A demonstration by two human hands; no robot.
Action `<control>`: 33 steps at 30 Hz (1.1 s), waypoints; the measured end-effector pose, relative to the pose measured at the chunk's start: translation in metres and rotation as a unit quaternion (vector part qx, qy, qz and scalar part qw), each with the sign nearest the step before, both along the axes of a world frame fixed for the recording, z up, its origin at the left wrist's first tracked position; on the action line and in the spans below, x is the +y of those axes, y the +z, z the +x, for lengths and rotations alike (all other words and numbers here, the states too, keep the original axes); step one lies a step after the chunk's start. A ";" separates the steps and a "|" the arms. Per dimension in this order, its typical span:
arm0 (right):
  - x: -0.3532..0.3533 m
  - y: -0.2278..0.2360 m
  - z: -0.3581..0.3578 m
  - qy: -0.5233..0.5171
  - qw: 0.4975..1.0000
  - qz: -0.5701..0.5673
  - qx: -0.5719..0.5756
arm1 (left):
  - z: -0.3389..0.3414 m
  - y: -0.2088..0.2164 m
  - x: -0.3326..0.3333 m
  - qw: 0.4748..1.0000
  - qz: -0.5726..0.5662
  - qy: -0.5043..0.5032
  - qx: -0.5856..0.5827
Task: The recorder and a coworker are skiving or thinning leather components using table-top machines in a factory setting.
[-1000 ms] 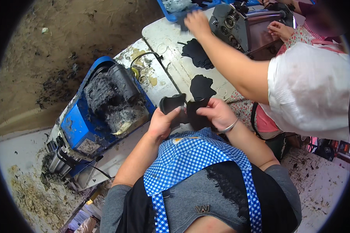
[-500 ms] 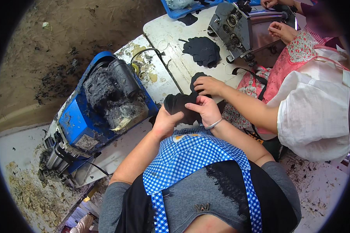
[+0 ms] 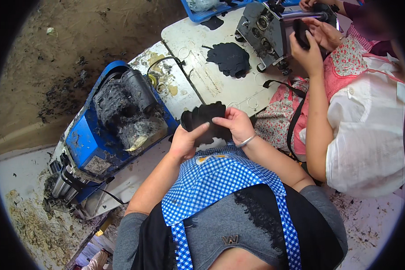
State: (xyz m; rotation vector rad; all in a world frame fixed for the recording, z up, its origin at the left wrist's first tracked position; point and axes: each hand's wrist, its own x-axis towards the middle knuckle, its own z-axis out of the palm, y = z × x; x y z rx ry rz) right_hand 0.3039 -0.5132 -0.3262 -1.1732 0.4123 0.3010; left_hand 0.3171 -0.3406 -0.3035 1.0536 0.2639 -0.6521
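Note:
A stack of thin black pieces with wavy edges [image 3: 207, 118] is held between my two hands, just above my apron. My left hand [image 3: 187, 140] grips its left end, thumb lying across the top. On the right side my right hand [image 3: 236, 126], with a silver bangle at the wrist, pinches the edge between thumb and fingers. A similar fanned black pile [image 3: 229, 59] lies on the white table [image 3: 198, 40] beyond my hands. To my right, a co-worker's hands [image 3: 311, 51] hold a dark piece [image 3: 301, 34].
At left stands a blue machine [image 3: 81, 146] covered in dark fluff. A grey metal machine with rollers [image 3: 264, 33] sits at the far right, before the co-worker. The blue tray [image 3: 198, 15] is at the back. Dark scraps litter the brown floor [image 3: 36, 58].
The co-worker's arm has drawn back from beside my stack to the roller machine, and a dark piece is now in that person's hands. My hands still hold the stack.

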 end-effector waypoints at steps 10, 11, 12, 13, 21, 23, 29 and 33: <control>-0.013 0.010 -0.002 0.093 0.970 0.216 0.054 | 0.002 0.000 0.003 1.000 -0.013 -0.011 -0.014; -0.014 -0.003 0.000 0.077 0.973 0.207 0.070 | 0.001 0.001 0.003 1.000 -0.013 -0.011 -0.017; -0.016 -0.003 0.006 0.041 0.977 0.197 0.075 | 0.005 0.006 0.003 0.997 -0.061 -0.005 0.055; -0.018 -0.001 0.010 0.005 0.979 0.188 0.079 | 0.009 0.012 0.004 0.986 -0.109 0.001 0.126; 0.002 0.036 -0.008 0.101 0.991 0.092 0.015 | 0.006 0.005 -0.001 0.999 -0.018 -0.003 -0.028; 0.006 0.028 -0.008 0.090 0.996 0.018 -0.012 | 0.006 0.004 -0.002 1.000 0.006 -0.004 -0.008; -0.002 0.009 0.002 -0.010 0.995 -0.040 -0.094 | 0.013 0.006 0.007 0.982 -0.088 0.044 0.162; -0.021 0.027 0.006 -0.027 0.987 0.157 -0.027 | 0.014 0.006 0.014 0.998 -0.025 0.046 0.045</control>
